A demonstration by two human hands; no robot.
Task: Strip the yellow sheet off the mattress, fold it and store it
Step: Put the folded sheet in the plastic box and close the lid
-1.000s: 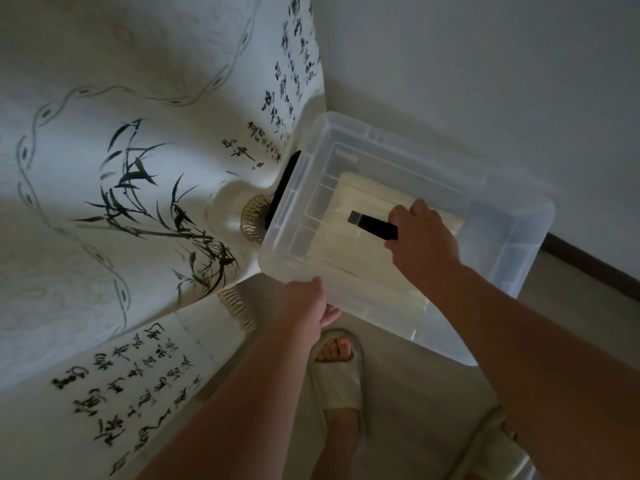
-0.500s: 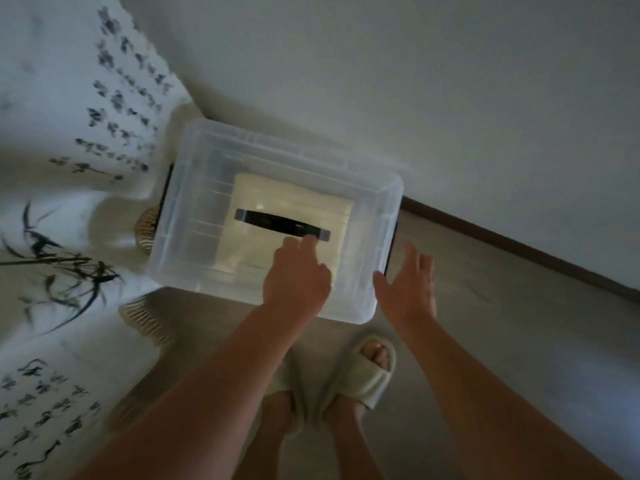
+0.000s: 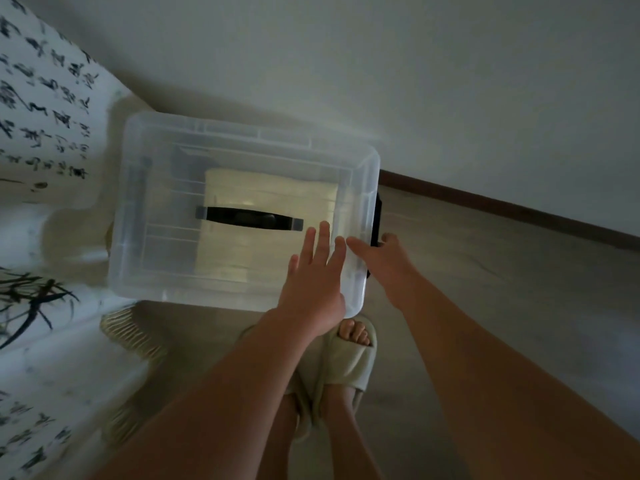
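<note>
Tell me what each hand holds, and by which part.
The left hand holds nothing; it presses flat on the box lid. The right hand grips the black side latch, thumb on the lid edge.

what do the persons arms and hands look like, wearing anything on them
Both forearms are bare as far as the view shows: no sleeves, watch or bracelet. The left hand and right hand are ungloved, and no rings show.

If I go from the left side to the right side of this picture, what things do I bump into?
Cloth with black writing → black lid handle → left hand → right hand → brown skirting board.
</note>
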